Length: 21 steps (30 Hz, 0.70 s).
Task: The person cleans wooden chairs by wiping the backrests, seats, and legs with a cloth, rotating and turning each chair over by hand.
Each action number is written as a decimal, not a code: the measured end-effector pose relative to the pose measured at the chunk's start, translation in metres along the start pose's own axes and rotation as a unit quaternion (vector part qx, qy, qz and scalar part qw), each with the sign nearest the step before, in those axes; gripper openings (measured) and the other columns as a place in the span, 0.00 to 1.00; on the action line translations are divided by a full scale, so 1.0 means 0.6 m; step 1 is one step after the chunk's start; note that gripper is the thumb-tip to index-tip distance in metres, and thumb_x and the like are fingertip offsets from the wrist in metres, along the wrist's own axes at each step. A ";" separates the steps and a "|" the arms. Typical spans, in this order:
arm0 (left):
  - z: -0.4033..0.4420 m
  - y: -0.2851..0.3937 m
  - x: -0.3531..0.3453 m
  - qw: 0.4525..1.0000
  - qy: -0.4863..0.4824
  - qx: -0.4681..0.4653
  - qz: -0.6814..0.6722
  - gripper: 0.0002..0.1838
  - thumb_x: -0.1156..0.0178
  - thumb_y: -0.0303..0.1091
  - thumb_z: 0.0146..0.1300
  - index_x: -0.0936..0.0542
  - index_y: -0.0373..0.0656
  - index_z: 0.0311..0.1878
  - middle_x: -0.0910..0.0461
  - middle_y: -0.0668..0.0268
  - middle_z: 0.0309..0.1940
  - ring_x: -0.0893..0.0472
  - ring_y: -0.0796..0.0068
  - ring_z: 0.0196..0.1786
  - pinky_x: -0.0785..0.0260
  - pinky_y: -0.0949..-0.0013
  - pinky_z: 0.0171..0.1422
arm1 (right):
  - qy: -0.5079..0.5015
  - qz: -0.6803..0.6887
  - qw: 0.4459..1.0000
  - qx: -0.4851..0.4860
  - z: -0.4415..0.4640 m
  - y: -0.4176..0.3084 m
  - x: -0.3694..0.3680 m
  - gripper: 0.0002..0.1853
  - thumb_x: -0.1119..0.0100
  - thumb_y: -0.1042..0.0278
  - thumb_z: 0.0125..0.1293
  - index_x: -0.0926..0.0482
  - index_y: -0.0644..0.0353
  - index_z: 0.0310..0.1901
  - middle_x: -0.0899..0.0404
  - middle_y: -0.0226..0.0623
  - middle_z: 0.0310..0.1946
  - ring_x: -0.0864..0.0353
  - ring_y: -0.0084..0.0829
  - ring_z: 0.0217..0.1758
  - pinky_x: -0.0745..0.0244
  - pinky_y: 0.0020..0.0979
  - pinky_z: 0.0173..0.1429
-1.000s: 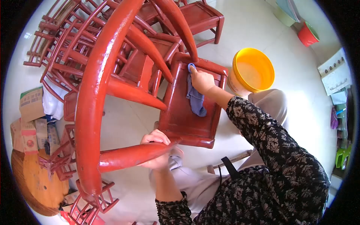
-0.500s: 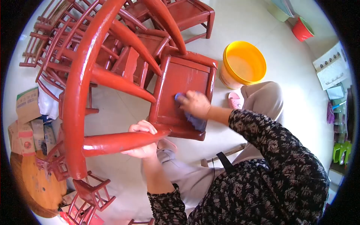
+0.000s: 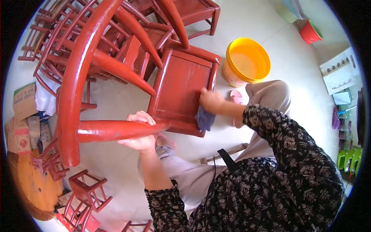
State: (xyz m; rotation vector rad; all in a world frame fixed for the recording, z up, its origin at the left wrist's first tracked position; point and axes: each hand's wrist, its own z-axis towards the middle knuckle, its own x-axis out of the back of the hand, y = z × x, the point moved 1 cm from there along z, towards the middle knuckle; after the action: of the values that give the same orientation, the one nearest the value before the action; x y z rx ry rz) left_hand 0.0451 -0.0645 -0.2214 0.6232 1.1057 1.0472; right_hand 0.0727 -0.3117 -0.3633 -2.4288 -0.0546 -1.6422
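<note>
A red wooden chair (image 3: 181,87) stands before me, its thick back frame rising toward the camera on the left. My left hand (image 3: 140,131) is wrapped round one of the chair's back posts (image 3: 104,130), near where it meets the seat. At the seat's near right edge, my right hand (image 3: 211,101) is closed on a dark blue cloth (image 3: 205,119). Part of the cloth drapes over the seat's edge, and the rest is covered by the fingers.
A yellow bucket (image 3: 248,60) stands just beyond the chair's right side, near my knee. More red chairs (image 3: 193,15) crowd the upper left. Cardboard (image 3: 24,102) lies at left, and a small red stool (image 3: 89,189) stands lower left. A red pot (image 3: 310,31) is by the wall.
My right hand has moved with the cloth from the middle of the seat to its right edge. The left hand keeps its hold on the post, while the whole view has shifted slightly.
</note>
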 end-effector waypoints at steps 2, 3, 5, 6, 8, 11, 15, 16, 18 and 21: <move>-0.001 -0.001 0.001 1.000 0.001 0.001 -0.001 0.46 0.72 0.83 0.50 0.31 0.41 0.26 0.33 0.62 0.17 0.31 0.69 0.22 0.39 0.73 0.24 | -0.068 0.055 0.993 0.074 -0.074 -0.047 0.017 0.10 0.53 0.70 0.60 0.31 0.67 0.40 0.22 0.48 0.30 0.18 0.45 0.32 0.23 0.46 0.36; -0.001 -0.001 0.001 1.000 0.001 0.004 0.000 0.46 0.72 0.83 0.50 0.31 0.41 0.26 0.33 0.62 0.17 0.31 0.69 0.22 0.39 0.73 0.24 | -0.045 0.013 0.979 0.196 -0.098 -0.056 0.010 0.08 0.52 0.70 0.59 0.26 0.65 0.36 0.24 0.45 0.33 0.19 0.43 0.36 0.23 0.45 0.37; 0.001 -0.003 0.004 1.000 0.000 0.007 -0.008 0.46 0.72 0.83 0.50 0.31 0.41 0.26 0.33 0.62 0.17 0.31 0.69 0.22 0.39 0.72 0.25 | -0.053 -0.018 0.973 0.224 -0.087 -0.043 0.011 0.08 0.50 0.69 0.58 0.22 0.61 0.33 0.27 0.43 0.37 0.20 0.42 0.41 0.22 0.42 0.38; -0.001 -0.003 0.004 1.000 0.000 0.011 -0.017 0.46 0.72 0.83 0.50 0.31 0.41 0.26 0.32 0.62 0.17 0.31 0.69 0.23 0.39 0.72 0.25 | -0.037 -0.044 0.975 0.213 -0.073 -0.030 0.015 0.07 0.50 0.70 0.58 0.21 0.59 0.33 0.27 0.42 0.39 0.20 0.41 0.42 0.22 0.41 0.38; -0.002 -0.004 0.004 1.000 0.004 0.017 -0.011 0.46 0.72 0.83 0.50 0.31 0.41 0.26 0.32 0.62 0.17 0.31 0.69 0.23 0.39 0.72 0.25 | -0.008 -0.074 0.986 0.148 -0.031 0.009 0.040 0.07 0.49 0.71 0.58 0.20 0.58 0.35 0.27 0.41 0.42 0.20 0.40 0.43 0.21 0.38 0.39; -0.002 -0.001 0.003 1.000 0.007 0.019 -0.012 0.47 0.73 0.83 0.49 0.30 0.41 0.26 0.32 0.62 0.17 0.31 0.69 0.24 0.38 0.71 0.26 | 0.050 -0.117 0.991 0.038 0.046 0.092 0.092 0.09 0.47 0.71 0.58 0.20 0.56 0.40 0.27 0.40 0.43 0.20 0.37 0.45 0.21 0.36 0.40; 0.000 -0.006 0.010 1.000 -0.005 0.008 0.000 0.47 0.72 0.83 0.49 0.30 0.40 0.27 0.31 0.61 0.17 0.31 0.69 0.23 0.38 0.72 0.25 | 0.103 -0.127 0.986 0.036 0.079 0.124 0.108 0.11 0.47 0.69 0.60 0.23 0.54 0.45 0.27 0.41 0.45 0.18 0.38 0.41 0.21 0.37 0.40; -0.001 -0.007 0.010 1.000 -0.003 0.005 -0.008 0.47 0.72 0.83 0.49 0.30 0.40 0.27 0.31 0.60 0.18 0.31 0.69 0.23 0.38 0.72 0.25 | 0.110 -0.086 0.990 0.004 0.075 0.121 0.102 0.11 0.48 0.69 0.61 0.23 0.55 0.45 0.27 0.42 0.46 0.18 0.38 0.41 0.21 0.38 0.41; -0.001 -0.009 0.013 1.000 -0.007 0.008 -0.014 0.47 0.71 0.83 0.49 0.30 0.40 0.27 0.31 0.60 0.18 0.31 0.69 0.23 0.38 0.72 0.25 | 0.116 -0.044 0.992 -0.026 0.067 0.116 0.091 0.10 0.48 0.68 0.61 0.24 0.56 0.44 0.27 0.43 0.47 0.18 0.39 0.41 0.21 0.39 0.41; 0.001 -0.010 0.015 0.999 -0.023 0.002 -0.026 0.47 0.71 0.83 0.49 0.29 0.40 0.27 0.30 0.60 0.18 0.31 0.69 0.23 0.38 0.72 0.25 | 0.121 -0.046 0.992 0.002 0.051 0.115 0.074 0.11 0.48 0.69 0.61 0.25 0.61 0.43 0.25 0.45 0.44 0.17 0.39 0.40 0.21 0.40 0.38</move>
State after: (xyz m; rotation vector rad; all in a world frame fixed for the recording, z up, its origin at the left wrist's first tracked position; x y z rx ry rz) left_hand 0.0485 -0.0591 -0.2301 0.6165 1.0795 0.9821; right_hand 0.1279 -0.3770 -0.3436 -2.2367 -0.1339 -1.9624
